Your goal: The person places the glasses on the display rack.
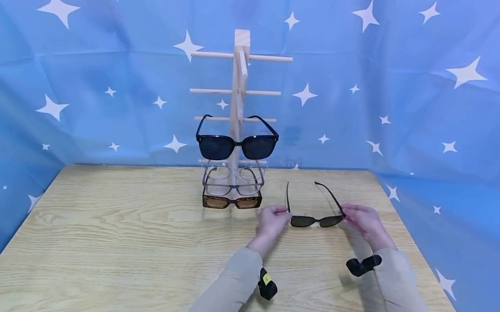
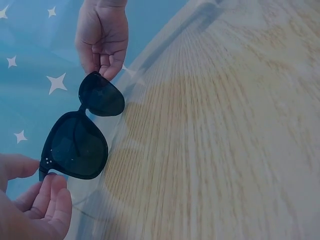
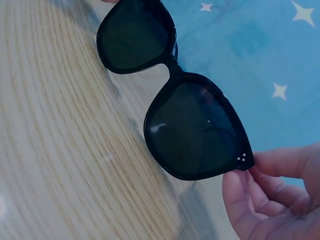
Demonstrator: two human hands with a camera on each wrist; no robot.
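Both hands hold one pair of black sunglasses (image 1: 302, 221) with dark lenses, its temples unfolded and pointing away toward the back. My left hand (image 1: 272, 223) pinches the frame's left outer corner by the hinge. At the opposite corner my right hand (image 1: 365, 223) pinches the hinge between thumb and fingers. Small pale dots mark the frame's corner by the right fingers (image 3: 237, 200) in the right wrist view. In the left wrist view the lenses (image 2: 79, 145) stand tilted above the wood, with both hands at the frame's ends.
Left of the hands stands a wooden eyewear rack (image 1: 242, 38) with several crossbars. It bears large black sunglasses (image 1: 258, 147), two clear-lens glasses (image 1: 219, 189) and tortoiseshell sunglasses (image 1: 216, 202). The wooden table (image 1: 103, 242) meets a blue star-printed curtain (image 1: 156, 4) at the back and sides.
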